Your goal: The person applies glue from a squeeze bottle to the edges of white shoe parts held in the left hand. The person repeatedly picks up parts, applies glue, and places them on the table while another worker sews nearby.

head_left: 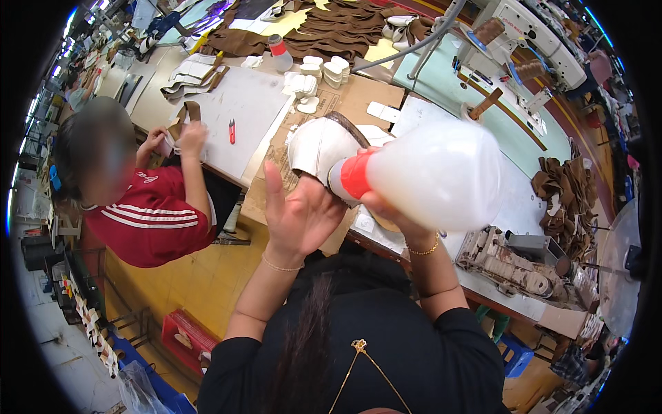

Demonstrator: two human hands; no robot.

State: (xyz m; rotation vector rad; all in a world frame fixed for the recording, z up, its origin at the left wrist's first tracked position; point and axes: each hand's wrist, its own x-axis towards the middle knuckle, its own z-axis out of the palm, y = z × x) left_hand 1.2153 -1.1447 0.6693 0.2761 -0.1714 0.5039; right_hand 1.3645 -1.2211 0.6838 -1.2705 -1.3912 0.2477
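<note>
My left hand (296, 215) has its fingers tucked inside a white leather piece with a brown edge, which looks like a shoe upper (314, 147). The thumb stands out to the side, and the hidden fingers hold the piece up. In my right hand (394, 212) is a large translucent plastic squeeze bottle (441, 178) with a red band round its neck. The bottle lies tipped over, its neck end close against the lower right side of the upper. Whether anything flows from it cannot be seen. Cardboard (376, 100) lies on the table beyond both hands.
Stacks of small cream pads (301, 84) and a second red-banded bottle (280, 55) stand farther back. Red thread snips (232, 132) lie left. A co-worker in a red shirt (155, 221) handles a piece there. Sewing machine (538, 38) at far right; brown pieces (338, 33) behind.
</note>
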